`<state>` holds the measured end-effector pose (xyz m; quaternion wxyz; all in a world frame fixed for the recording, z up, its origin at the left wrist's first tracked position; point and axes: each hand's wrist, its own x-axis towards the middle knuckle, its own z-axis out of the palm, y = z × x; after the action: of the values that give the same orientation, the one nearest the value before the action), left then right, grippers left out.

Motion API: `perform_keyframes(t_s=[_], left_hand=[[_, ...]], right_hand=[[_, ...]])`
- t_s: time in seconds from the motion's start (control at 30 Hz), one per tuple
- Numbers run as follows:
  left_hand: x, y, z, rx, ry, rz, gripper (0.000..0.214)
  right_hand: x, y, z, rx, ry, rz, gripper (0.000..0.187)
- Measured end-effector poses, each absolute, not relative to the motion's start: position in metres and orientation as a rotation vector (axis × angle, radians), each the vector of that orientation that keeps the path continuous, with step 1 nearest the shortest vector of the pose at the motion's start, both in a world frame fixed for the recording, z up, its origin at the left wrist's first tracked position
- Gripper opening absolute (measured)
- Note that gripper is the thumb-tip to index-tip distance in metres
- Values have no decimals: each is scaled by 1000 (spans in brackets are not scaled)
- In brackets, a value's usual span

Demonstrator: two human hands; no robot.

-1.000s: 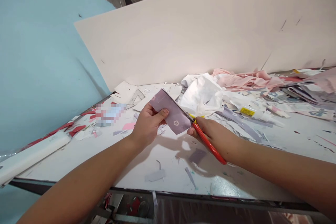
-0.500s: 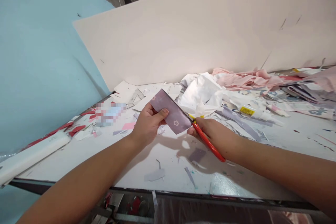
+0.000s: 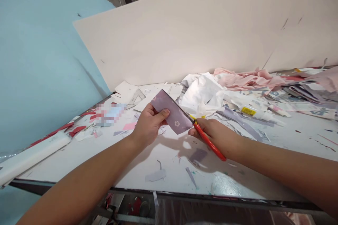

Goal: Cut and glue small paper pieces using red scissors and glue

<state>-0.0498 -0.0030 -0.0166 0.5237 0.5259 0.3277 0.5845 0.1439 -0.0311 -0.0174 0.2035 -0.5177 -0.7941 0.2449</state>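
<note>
My left hand (image 3: 148, 122) pinches a folded piece of purple fabric (image 3: 173, 114) with small white flowers, its thumb on the near face. In my right hand (image 3: 215, 133) is a pair of scissors (image 3: 208, 142) with red-orange handles. The blades lie along the upper right edge of the fabric and are partly hidden by it; how far apart they stand I cannot tell. Both hands are held above the white tabletop (image 3: 132, 168). Behind the scissors lies a crumpled white sheet (image 3: 202, 93).
Pink cloth strips (image 3: 248, 79) and patterned scraps (image 3: 306, 109) are heaped at the back right. A white bottle with a yellow label (image 3: 250, 111) lies there too. At the left is a long white roll (image 3: 37, 156). A pale board (image 3: 198, 31) stands behind the table.
Almost nothing differs. The scissor handles and my right hand have shifted very slightly; the fabric stays in place in my left hand.
</note>
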Motion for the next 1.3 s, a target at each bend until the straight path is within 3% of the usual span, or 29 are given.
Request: perform_keyframes(t_s=[0.43, 0.8, 0.93, 1.17, 1.3], left_hand=[[-49, -3, -15, 1255, 807, 1436, 31], [-49, -1, -18, 1258, 847, 1495, 34], [-48, -1, -17, 1257, 834, 1492, 32], [-47, -2, -16, 1240, 824, 1488, 34], [-48, -2, -16, 1228, 803, 1487, 31]], right_hand=[[144, -35, -14, -1445, -2212, 630, 31], [144, -33, -15, -1341, -2103, 1039, 21], [144, -29, -19, -1340, -2194, 838, 23], [145, -25, -14, -1565, -2474, 80, 29], [145, -26, -14, -1578, -2535, -72, 32]])
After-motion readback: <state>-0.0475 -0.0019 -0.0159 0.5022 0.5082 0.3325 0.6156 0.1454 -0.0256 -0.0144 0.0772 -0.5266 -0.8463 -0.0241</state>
